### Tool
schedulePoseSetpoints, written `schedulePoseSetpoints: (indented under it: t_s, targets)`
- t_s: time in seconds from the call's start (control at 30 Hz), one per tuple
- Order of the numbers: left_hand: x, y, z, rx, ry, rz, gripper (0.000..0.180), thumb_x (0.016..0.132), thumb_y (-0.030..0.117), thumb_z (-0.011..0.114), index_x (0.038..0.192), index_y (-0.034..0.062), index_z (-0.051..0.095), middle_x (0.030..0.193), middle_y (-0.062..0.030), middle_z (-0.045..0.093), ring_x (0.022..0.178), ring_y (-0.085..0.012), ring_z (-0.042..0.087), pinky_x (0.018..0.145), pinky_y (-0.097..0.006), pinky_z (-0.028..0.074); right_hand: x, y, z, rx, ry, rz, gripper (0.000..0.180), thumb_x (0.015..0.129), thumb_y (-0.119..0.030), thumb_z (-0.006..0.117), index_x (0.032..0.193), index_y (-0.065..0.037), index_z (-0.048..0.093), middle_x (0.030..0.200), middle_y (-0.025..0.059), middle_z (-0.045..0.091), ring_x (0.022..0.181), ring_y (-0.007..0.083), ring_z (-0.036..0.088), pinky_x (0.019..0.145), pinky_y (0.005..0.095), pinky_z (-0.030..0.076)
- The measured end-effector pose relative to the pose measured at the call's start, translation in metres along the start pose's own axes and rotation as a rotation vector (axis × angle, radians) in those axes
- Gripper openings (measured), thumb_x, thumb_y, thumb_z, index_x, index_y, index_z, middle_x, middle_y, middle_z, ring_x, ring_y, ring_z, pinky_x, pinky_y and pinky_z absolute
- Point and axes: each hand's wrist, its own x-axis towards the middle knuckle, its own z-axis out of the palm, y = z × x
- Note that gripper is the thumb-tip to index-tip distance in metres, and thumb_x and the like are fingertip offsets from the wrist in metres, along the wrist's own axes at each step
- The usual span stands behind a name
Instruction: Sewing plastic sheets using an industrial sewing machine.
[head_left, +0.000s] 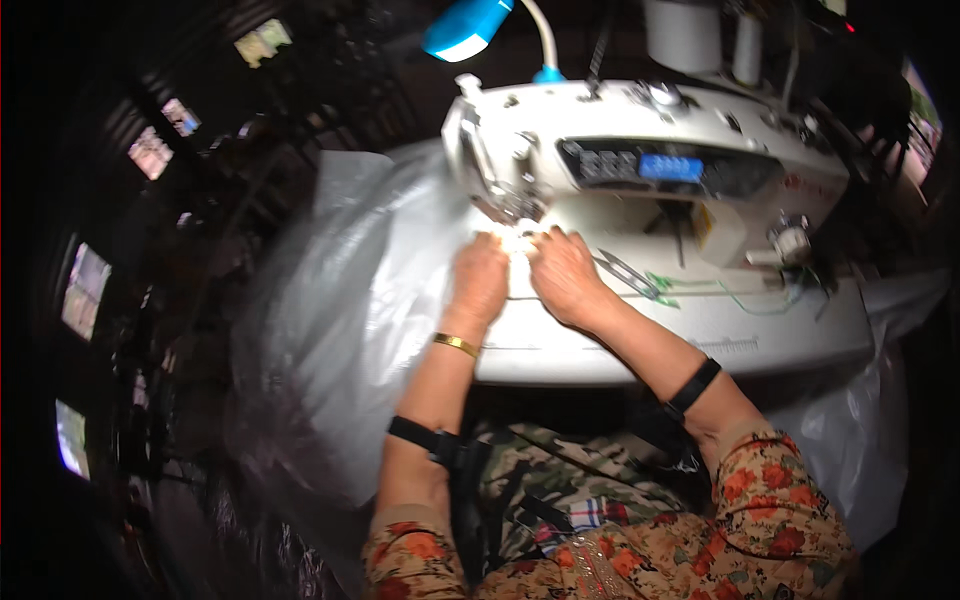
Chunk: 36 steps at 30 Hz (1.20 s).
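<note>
A white sewing machine [640, 110] stands in front of me, its needle area [517, 205] lit by a bright glare. Just below the needle, my left hand [481, 272] and my right hand [563, 268] rest on the machine bed [620, 335], close together on either side of the glare. Both have their fingers curled and closed. Whatever they pinch is hidden by the fingers and washed out by the light. Right of my right hand lie thread snips [628, 275], with green thread [668, 288] beside them.
A blue lamp [470, 28] on a bent white neck hangs above the machine head. Greyish plastic sheeting [340, 300] drapes at the left, and more plastic [850, 440] hangs at the right. The machine's handwheel-like knob [790, 240] sits at the right end. Surroundings are dark.
</note>
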Motion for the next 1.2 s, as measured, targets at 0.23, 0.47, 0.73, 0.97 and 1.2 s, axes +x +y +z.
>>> schedulePoseSetpoints:
  t_s: [0.23,0.47,0.73,0.97,1.2]
  targets:
    - [-0.005,0.007,0.006,-0.005,0.034,0.004,0.013,0.079,0.004,0.058,0.087,0.0033,0.068,0.093,-0.0133,0.063,0.091,-0.0317,0.061,0.077,-0.044,0.05,-0.002,0.0,0.003,0.003,0.015,0.019,0.015,0.08,-0.008,0.058,0.081,-0.002,0.072,0.095,0.0141,0.066,0.101,0.0295,0.057,0.083,0.0422,0.045]
    - [-0.006,0.001,0.012,-0.072,0.046,-0.037,0.013,0.085,0.006,0.059,0.094,0.0055,0.068,0.094,-0.0129,0.063,0.092,-0.033,0.06,0.079,-0.045,0.05,-0.001,0.002,0.009,-0.004,0.007,0.081,0.018,0.083,-0.01,0.056,0.085,-0.003,0.072,0.098,0.0125,0.066,0.103,0.0293,0.056,0.086,0.042,0.044]
    - [-0.01,0.013,-0.004,-0.104,-0.036,-0.144,0.015,0.085,0.005,0.06,0.097,0.0013,0.069,0.101,-0.0163,0.064,0.1,-0.0343,0.061,0.088,-0.046,0.049,-0.001,0.001,0.0,0.15,0.013,0.138,0.017,0.088,-0.013,0.058,0.094,-0.003,0.071,0.099,0.0122,0.066,0.102,0.0298,0.056,0.089,0.0446,0.043]
    - [-0.037,0.052,-0.058,-0.374,0.184,-0.06,0.039,0.082,-0.002,0.059,0.12,-0.0013,0.065,0.125,-0.0207,0.063,0.12,-0.0364,0.058,0.105,-0.043,0.043,-0.002,0.003,0.0,0.11,0.034,0.117,0.017,0.086,-0.013,0.057,0.092,-0.005,0.071,0.099,0.0115,0.066,0.102,0.0298,0.056,0.087,0.0453,0.043]
    - [-0.089,0.116,-0.101,-0.834,-0.085,-0.017,0.045,0.081,-0.002,0.059,0.126,0.0021,0.062,0.116,-0.0198,0.066,0.106,-0.0367,0.065,0.095,-0.041,0.051,-0.007,0.01,-0.001,0.134,0.004,0.104,0.021,0.085,-0.013,0.062,0.102,-0.003,0.071,0.112,0.0112,0.066,0.11,0.0304,0.056,0.092,0.0431,0.044]
